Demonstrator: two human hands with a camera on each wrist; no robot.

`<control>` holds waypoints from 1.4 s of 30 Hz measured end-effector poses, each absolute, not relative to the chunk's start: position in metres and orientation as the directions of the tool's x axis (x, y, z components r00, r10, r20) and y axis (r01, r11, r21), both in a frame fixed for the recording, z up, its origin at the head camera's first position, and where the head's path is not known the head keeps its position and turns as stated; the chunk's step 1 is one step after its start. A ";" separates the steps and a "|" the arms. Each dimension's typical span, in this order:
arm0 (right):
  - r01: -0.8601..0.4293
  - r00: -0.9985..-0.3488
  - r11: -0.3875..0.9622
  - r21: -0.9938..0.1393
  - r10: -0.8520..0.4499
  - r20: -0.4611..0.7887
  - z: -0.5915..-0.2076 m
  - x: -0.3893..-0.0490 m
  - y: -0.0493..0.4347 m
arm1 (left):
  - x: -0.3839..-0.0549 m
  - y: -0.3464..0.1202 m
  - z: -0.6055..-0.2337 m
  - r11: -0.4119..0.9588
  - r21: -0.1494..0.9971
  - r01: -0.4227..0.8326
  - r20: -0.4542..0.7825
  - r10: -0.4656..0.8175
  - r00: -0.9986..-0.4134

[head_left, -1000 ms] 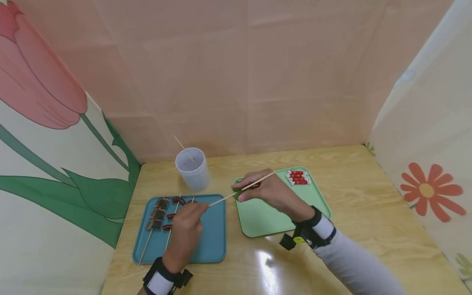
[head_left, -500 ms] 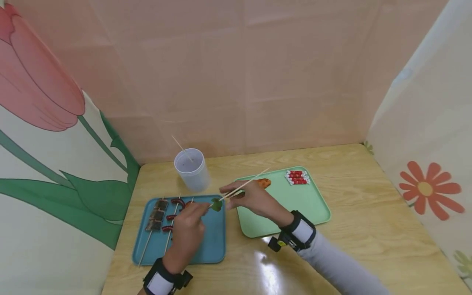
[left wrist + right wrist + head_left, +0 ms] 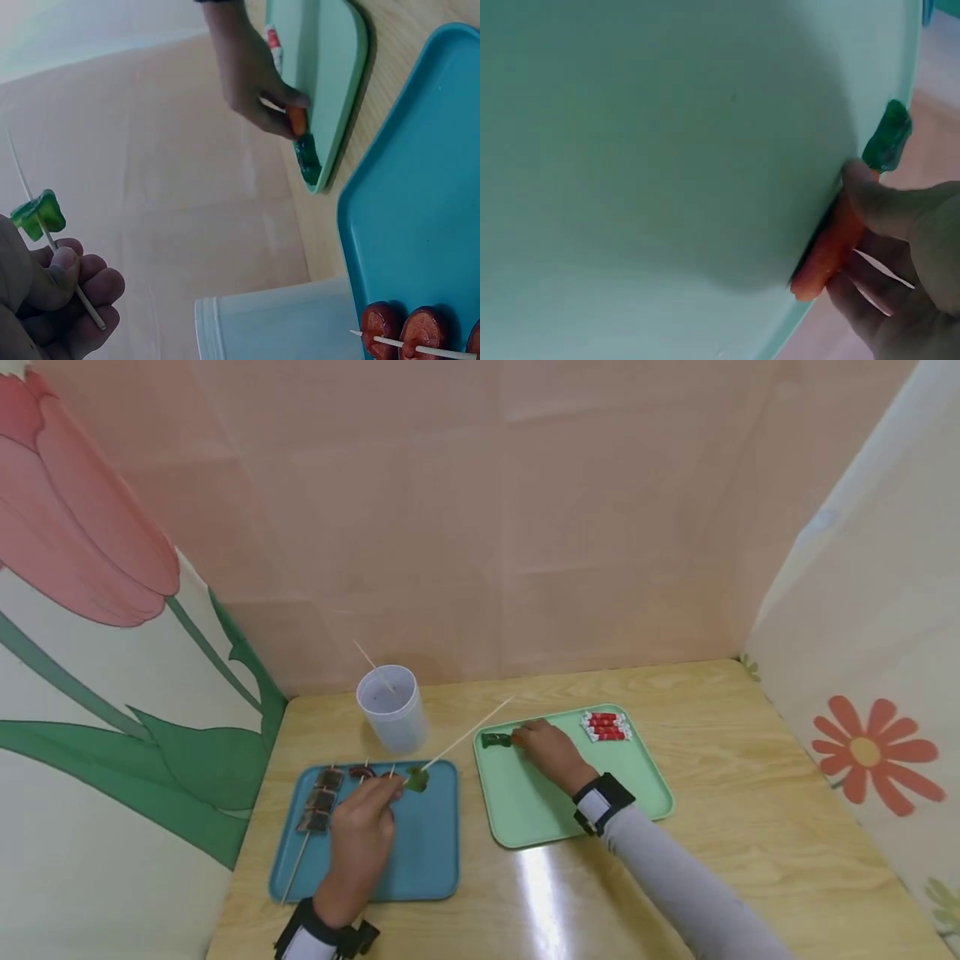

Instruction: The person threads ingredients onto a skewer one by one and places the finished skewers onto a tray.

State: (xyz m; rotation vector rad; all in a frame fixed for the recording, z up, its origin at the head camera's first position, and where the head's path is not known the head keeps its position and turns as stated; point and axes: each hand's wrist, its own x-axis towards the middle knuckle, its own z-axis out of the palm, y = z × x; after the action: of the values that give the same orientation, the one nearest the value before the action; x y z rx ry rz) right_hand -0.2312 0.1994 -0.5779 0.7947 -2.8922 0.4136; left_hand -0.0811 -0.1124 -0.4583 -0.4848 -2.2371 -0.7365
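Observation:
My left hand (image 3: pixel 362 831) grips a thin wooden skewer (image 3: pixel 468 732) above the blue tray (image 3: pixel 431 852). Close above those fingers, a translucent green piece (image 3: pixel 37 214), like a slice of pepper, is threaded on the stick. Over the back left of the light green tray (image 3: pixel 528 818), my right hand (image 3: pixel 551 753) pinches an orange, carrot-like piece (image 3: pixel 832 244) between thumb and fingers. Against one end of it lies a dark green piece (image 3: pixel 889 136), by the tray's rim. The right fingers partly cover the orange piece in the head view.
On the blue tray lie a skewer of dark square pieces (image 3: pixel 318 802) and skewered reddish sausage slices (image 3: pixel 426 334), partly behind my left hand. A clear plastic cup (image 3: pixel 393 710) with a stick inside stands behind. Red-and-white wrapped sticks (image 3: pixel 606 726) lie at the green tray's back right.
My right hand has left the skewer and moved right to the orange piece on the green tray. The green piece now sits low on the skewer, near my left fingers.

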 end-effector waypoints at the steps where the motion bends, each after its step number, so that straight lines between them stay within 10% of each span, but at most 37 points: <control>1: -0.507 -0.860 0.838 -0.203 -0.476 0.185 -0.579 -0.233 0.201 | -0.081 -0.112 -0.458 0.763 0.366 0.533 0.728 0.122 -0.674; 17: -0.552 -0.824 0.833 0.051 -0.553 0.119 -0.587 -0.238 0.214 | -0.081 -0.109 -0.455 0.762 0.373 0.530 0.701 0.143 -0.699; 23: -0.517 -0.846 0.855 -0.024 -0.507 0.163 -0.582 -0.235 0.215 | -0.081 -0.110 -0.456 0.758 0.378 0.531 0.701 0.140 -0.699; 26: -0.426 -0.898 0.861 -0.276 -0.367 0.242 -0.563 -0.233 0.213 | -0.082 -0.110 -0.458 0.757 0.384 0.530 0.697 0.139 -0.704; 30: -0.148 -0.988 0.480 -0.865 -0.120 0.102 -0.510 -0.227 0.205 | -0.083 -0.110 -0.462 0.757 0.381 0.531 0.698 0.141 -0.702; 32: -0.004 -0.997 0.165 -0.986 -0.081 -0.010 -0.481 -0.220 0.200 | -0.083 -0.109 -0.464 0.753 0.380 0.538 0.701 0.145 -0.698; 35: 0.084 -0.988 -0.157 -0.984 -0.139 -0.062 -0.446 -0.210 0.195 | -0.084 -0.108 -0.467 0.754 0.368 0.544 0.711 0.150 -0.688; 42: 0.040 -0.975 -0.365 -0.930 -0.216 0.043 -0.404 -0.198 0.192 | -0.084 -0.104 -0.465 0.788 0.349 0.507 0.694 0.147 -0.705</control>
State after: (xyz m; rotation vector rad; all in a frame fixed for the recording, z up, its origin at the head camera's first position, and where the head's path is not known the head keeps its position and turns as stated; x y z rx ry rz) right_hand -0.1975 0.1915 -0.4041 0.2612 -1.8452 2.7198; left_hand -0.0844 -0.1038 -0.4650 -0.4825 -2.3039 -0.6983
